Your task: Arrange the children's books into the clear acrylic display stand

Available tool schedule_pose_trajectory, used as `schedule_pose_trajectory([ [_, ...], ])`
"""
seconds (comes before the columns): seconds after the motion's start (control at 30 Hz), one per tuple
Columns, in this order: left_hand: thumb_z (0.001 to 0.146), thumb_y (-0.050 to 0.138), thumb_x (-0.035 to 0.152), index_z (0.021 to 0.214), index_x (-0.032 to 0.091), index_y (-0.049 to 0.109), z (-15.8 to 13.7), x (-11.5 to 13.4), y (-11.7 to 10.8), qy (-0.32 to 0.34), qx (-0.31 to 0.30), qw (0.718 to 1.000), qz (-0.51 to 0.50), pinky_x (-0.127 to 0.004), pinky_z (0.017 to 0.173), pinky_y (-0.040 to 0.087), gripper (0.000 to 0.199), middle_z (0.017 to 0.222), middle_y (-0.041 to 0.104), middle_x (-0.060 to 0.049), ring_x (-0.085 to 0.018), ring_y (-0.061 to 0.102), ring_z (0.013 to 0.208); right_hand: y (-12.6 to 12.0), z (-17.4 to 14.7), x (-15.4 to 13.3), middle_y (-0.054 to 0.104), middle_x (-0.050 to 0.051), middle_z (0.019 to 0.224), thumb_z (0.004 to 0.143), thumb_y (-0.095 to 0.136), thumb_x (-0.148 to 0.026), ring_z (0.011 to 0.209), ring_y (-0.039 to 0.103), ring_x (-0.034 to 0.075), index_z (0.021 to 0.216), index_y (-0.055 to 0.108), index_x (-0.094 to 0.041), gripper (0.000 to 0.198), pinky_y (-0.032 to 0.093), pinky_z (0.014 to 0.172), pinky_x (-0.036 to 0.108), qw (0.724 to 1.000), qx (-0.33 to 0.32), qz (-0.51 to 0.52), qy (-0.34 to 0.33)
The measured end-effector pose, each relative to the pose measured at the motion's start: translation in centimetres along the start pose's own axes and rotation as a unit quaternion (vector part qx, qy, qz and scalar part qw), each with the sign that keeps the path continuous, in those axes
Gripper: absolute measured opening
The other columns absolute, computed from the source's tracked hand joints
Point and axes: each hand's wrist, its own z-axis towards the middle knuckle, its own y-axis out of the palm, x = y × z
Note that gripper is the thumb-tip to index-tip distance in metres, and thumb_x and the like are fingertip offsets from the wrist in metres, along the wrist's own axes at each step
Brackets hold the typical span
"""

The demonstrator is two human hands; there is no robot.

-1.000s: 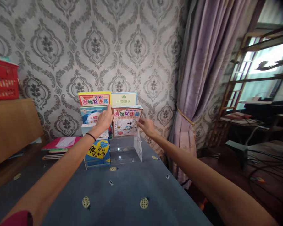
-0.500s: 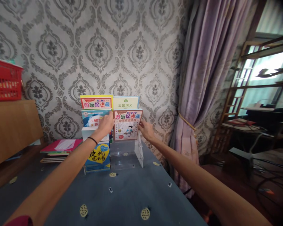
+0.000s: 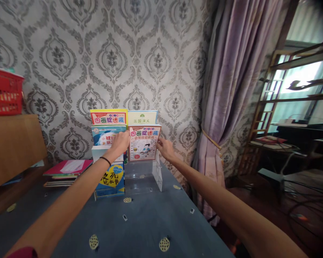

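Observation:
A reddish-brown bordered picture book stands upright on the right side of a clear tiered book rack. My left hand grips its left edge, and my right hand pinches its right edge. Behind it rises a pale green book. The rack's left column carries a yellow-edged book at the top, a blue book partly covered by my left hand, a pale book mostly hidden by my wrist, and a blue book with a yellow heart at the bottom.
Left of the rack lies a stack of books with a pink cover on the dark patterned tablecloth. A red basket sits on a wooden cabinet. A purple curtain hangs at the right, before wooden shelving.
The whole view has shifted slightly. Both hands stay at the edges of the reddish-brown picture book, which keeps its place on the rack.

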Motion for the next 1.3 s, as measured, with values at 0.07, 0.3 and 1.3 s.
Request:
schedule_pose_trajectory([
  [0.07, 0.100, 0.041, 0.022, 0.104, 0.014, 0.065, -0.1, 0.2, -0.1, 0.003, -0.003, 1.000, 0.010, -0.038, 0.078, 0.049, 0.026, 0.099, 0.073, -0.018, -0.032, 0.070, 0.096, 0.0, 0.0, 0.0, 0.076, 0.008, 0.087, 0.087, 0.058, -0.016, 0.083, 0.070, 0.023, 0.104, 0.073, -0.015, 0.023, 0.051, 0.079, 0.030, 1.000, -0.003, 0.000, 0.003],
  [0.3, 0.100, 0.044, 0.029, 0.106, 0.016, 0.066, -0.8, 0.6, -0.2, 0.023, -0.007, 0.999, 0.029, -0.037, 0.078, 0.047, 0.027, 0.098, 0.074, -0.015, -0.031, 0.070, 0.096, -0.4, -0.4, -0.1, 0.077, 0.009, 0.092, 0.089, 0.058, -0.018, 0.088, 0.071, 0.024, 0.107, 0.072, -0.017, 0.023, 0.051, 0.081, 0.031, 1.000, -0.014, -0.001, 0.010],
  [1.3, 0.104, 0.041, 0.022, 0.089, 0.019, 0.060, -19.7, -3.5, 5.0, 0.225, 0.004, 0.974, -0.039, -0.029, 0.071, 0.046, 0.025, 0.082, 0.066, -0.005, -0.020, 0.062, 0.084, 1.5, -16.2, -3.0, 0.074, 0.010, 0.087, 0.089, 0.054, -0.054, 0.075, 0.071, 0.025, 0.112, 0.067, -0.018, 0.045, 0.056, 0.068, 0.036, 0.976, -0.028, 0.214, 0.008],
])
